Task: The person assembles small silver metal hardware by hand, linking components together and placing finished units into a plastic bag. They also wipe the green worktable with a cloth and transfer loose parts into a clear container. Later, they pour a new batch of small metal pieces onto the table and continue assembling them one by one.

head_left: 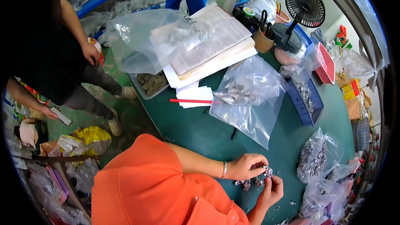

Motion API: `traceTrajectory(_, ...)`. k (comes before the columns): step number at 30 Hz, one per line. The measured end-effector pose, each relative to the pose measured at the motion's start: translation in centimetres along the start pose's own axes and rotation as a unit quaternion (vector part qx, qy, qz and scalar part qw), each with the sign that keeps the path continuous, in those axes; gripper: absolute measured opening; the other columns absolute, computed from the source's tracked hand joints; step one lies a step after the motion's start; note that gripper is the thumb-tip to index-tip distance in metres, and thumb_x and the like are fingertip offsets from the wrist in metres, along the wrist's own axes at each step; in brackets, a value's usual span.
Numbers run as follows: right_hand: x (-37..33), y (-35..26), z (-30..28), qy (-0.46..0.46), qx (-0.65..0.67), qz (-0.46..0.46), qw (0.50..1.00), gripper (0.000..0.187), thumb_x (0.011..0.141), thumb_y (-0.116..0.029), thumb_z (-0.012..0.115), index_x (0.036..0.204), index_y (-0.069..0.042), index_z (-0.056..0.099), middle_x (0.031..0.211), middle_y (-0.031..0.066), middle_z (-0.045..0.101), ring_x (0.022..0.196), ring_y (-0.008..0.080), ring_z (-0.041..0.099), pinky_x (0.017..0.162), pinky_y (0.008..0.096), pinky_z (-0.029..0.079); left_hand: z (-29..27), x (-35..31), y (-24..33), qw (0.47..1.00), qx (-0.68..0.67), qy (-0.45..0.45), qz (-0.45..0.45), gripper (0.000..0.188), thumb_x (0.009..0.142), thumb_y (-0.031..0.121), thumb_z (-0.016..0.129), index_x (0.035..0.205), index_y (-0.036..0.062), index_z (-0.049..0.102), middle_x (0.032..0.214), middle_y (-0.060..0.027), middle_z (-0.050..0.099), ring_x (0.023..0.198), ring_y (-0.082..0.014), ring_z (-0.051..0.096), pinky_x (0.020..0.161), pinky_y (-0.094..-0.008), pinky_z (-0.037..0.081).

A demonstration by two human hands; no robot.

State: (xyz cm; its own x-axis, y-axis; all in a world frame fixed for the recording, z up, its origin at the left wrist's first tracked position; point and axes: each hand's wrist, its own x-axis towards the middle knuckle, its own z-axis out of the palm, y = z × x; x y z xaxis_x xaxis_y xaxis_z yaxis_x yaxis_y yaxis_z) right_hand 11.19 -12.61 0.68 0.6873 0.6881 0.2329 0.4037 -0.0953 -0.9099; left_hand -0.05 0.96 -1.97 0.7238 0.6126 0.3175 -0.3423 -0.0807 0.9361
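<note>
Over the green table, my left hand, with a silver bangle at its wrist, pinches a small shiny silvery piece between thumb and fingers. My right hand is closed at the same piece from the near side, its fingertips touching it. The piece is too small to name more exactly. Beneath my hands lies a little cluster of similar silvery pieces, partly hidden by my fingers. An orange sleeve covers my left upper arm.
A clear bag of round metal parts, a blue bin and a bag of silvery pieces lie around the table. Farther back are an open book and a black fan. A co-worker in black stands left, holding a phone-like object.
</note>
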Motion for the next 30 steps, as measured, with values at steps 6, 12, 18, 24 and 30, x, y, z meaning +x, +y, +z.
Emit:
traceTrajectory(6, 0.6, -0.5, 0.5, 0.009, 0.038, -0.005, 0.999, 0.01, 0.078, 0.008, 0.059, 0.084, 0.001, 0.055, 0.08, 0.0017, 0.055, 0.069, 0.0074, 0.05, 0.064, 0.0191, 0.042, -0.1, 0.2, -0.1, 1.0, 0.017, -0.003, 0.011, 0.018, 0.083, 0.003, 0.056, 0.101, 0.0012, 0.058, 0.09, -0.0061, 0.058, 0.075, -0.0134, 0.056, 0.062, -0.0243, 0.046)
traceTrajectory(12, 0.2, -1.2, 0.3, -0.033, -0.025, 0.041, 0.998, 0.015, 0.075, 0.001, 0.064, 0.09, 0.001, 0.061, 0.078, 0.0111, 0.06, 0.067, 0.02, 0.058, 0.062, 0.0281, 0.047, -0.4, 0.5, -0.3, 0.992, 0.08, 0.016, 0.098, 0.018, 0.073, -0.007, 0.056, 0.09, 0.0013, 0.059, 0.089, -0.0078, 0.059, 0.082, -0.0217, 0.057, 0.069, -0.0294, 0.047)
traceTrajectory(18, -0.1, -1.8, 0.1, -0.073, -0.152, -0.017, 0.986, 0.01, 0.076, 0.0, 0.064, 0.086, 0.0, 0.062, 0.082, 0.0122, 0.061, 0.075, 0.0207, 0.06, 0.068, 0.0292, 0.048, -0.2, 0.2, -1.9, 0.977, 0.197, -0.066, 0.043, 0.016, 0.072, -0.004, 0.053, 0.086, 0.0035, 0.057, 0.086, -0.0073, 0.058, 0.084, -0.0263, 0.054, 0.076, -0.0339, 0.043)
traceTrajectory(24, -0.7, -0.8, -0.2, -0.064, -0.178, -0.026, 0.982, 0.008, 0.077, -0.004, 0.064, 0.084, 0.0, 0.062, 0.081, 0.0135, 0.061, 0.073, 0.024, 0.059, 0.067, 0.0318, 0.048, 0.2, 0.0, -2.0, 0.958, 0.252, -0.137, 0.022, 0.019, 0.074, 0.003, 0.055, 0.093, 0.0043, 0.055, 0.095, -0.0079, 0.056, 0.092, -0.0277, 0.051, 0.082, -0.037, 0.04)
traceTrajectory(30, -0.7, 0.3, -0.5, -0.064, -0.18, -0.049, 0.98, 0.011, 0.08, -0.006, 0.063, 0.087, 0.002, 0.061, 0.079, 0.011, 0.061, 0.07, 0.0196, 0.059, 0.065, 0.0294, 0.049, 0.1, -0.2, -0.6, 0.95, 0.265, -0.166, 0.018, 0.029, 0.071, 0.004, 0.058, 0.1, 0.0038, 0.054, 0.098, -0.0121, 0.054, 0.098, -0.0302, 0.048, 0.086, -0.0385, 0.038)
